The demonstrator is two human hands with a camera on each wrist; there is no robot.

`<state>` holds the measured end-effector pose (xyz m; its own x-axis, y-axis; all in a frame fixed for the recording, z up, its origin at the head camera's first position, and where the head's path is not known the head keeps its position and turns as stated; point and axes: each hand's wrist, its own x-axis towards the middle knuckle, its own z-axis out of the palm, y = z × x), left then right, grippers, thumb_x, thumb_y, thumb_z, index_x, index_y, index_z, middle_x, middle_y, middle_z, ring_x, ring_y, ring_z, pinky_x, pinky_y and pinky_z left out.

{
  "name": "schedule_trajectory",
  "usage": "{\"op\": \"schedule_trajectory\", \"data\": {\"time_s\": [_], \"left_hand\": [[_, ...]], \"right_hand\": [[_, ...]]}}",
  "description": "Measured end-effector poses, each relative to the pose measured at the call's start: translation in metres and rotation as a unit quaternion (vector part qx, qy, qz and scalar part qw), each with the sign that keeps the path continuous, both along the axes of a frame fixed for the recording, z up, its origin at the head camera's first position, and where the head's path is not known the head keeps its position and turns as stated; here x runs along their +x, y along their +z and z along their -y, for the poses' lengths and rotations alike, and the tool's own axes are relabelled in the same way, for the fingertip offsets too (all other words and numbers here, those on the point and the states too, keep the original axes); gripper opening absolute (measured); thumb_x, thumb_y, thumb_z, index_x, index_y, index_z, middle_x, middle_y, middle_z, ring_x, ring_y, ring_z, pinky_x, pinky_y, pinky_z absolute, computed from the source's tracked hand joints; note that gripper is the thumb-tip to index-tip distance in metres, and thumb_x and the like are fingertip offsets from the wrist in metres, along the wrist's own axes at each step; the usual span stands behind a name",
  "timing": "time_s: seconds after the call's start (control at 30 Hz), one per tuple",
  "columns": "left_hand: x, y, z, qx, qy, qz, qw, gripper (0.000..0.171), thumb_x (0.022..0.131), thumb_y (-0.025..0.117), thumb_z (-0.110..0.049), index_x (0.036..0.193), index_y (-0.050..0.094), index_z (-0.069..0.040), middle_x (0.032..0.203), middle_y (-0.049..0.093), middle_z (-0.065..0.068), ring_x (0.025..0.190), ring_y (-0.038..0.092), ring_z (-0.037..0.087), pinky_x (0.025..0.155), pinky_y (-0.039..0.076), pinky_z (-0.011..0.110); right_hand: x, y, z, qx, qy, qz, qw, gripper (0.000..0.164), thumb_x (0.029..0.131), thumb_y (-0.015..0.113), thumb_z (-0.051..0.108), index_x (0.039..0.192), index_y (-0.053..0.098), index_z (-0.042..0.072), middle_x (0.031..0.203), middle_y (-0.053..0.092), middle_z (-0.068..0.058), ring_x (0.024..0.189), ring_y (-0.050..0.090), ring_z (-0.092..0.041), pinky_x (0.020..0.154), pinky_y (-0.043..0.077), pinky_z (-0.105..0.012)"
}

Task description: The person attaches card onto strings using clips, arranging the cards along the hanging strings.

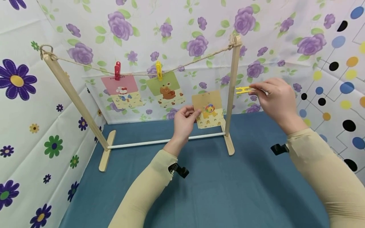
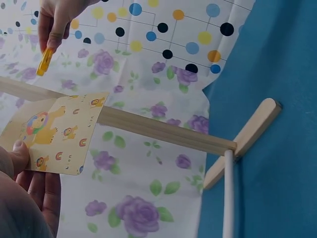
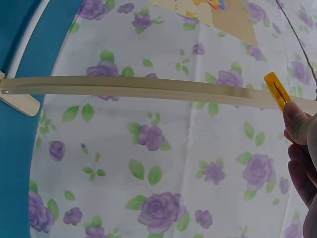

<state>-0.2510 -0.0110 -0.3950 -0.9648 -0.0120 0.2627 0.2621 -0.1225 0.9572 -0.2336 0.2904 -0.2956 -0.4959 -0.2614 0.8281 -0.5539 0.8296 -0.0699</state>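
Observation:
My left hand (image 1: 184, 122) pinches a yellow card (image 1: 208, 109) with a lion printed on it by its left edge, thumb in front and fingers behind. The card is held up below the twine (image 1: 196, 59), just left of the right wooden post (image 1: 233, 85). Right of that post, my right hand (image 1: 275, 98) pinches a yellow clothespin (image 1: 242, 90) between thumb and fingertips, its tip pointing left. In the left wrist view the lion card (image 2: 59, 131) is tilted, with the clothespin (image 2: 44, 62) beyond it. The right wrist view shows the clothespin (image 3: 277, 90) near the post.
A red clothespin (image 1: 117, 71) holds a pink rabbit card (image 1: 122, 91) on the sagging twine. Beside it a yellow clothespin (image 1: 159, 70) holds a green bear card (image 1: 166, 90). The wooden stand has a left post (image 1: 77, 101) and a white bottom bar (image 1: 148, 143) above a blue cloth (image 1: 211, 190).

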Motion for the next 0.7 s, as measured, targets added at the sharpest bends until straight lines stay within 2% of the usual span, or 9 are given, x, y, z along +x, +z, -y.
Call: {"op": "schedule_trajectory", "data": {"time_s": [0.2,0.43,0.7], "left_hand": [[-0.001,0.011,-0.003,0.000,-0.001,-0.011,0.9999,0.016,0.101,0.077,-0.012,0.110,0.071,-0.001,0.096,0.077,0.008,0.087,0.071,0.014,0.078,0.061,0.030],[-0.005,0.023,-0.003,0.006,-0.006,-0.032,0.9995,0.015,0.101,0.077,-0.009,0.111,0.071,0.000,0.096,0.076,0.009,0.089,0.071,0.016,0.079,0.061,0.031],[-0.009,0.038,-0.002,0.010,-0.009,-0.052,0.9986,0.018,0.101,0.076,-0.010,0.114,0.071,0.001,0.096,0.077,0.007,0.089,0.071,0.014,0.078,0.060,0.030]], "right_hand": [[-0.005,0.018,0.008,0.009,0.002,-0.007,1.000,0.019,0.093,0.086,0.011,0.108,0.084,0.001,0.091,0.077,-0.018,0.078,0.067,-0.036,0.066,0.052,-0.053],[-0.010,0.033,0.017,0.011,-0.003,-0.038,0.999,0.015,0.091,0.087,0.011,0.104,0.086,0.005,0.092,0.079,-0.016,0.084,0.071,-0.037,0.060,0.052,-0.054],[-0.014,0.051,0.023,0.030,0.005,-0.054,0.998,0.017,0.097,0.082,0.017,0.109,0.085,0.006,0.095,0.080,-0.016,0.087,0.071,-0.036,0.066,0.055,-0.051]]}}
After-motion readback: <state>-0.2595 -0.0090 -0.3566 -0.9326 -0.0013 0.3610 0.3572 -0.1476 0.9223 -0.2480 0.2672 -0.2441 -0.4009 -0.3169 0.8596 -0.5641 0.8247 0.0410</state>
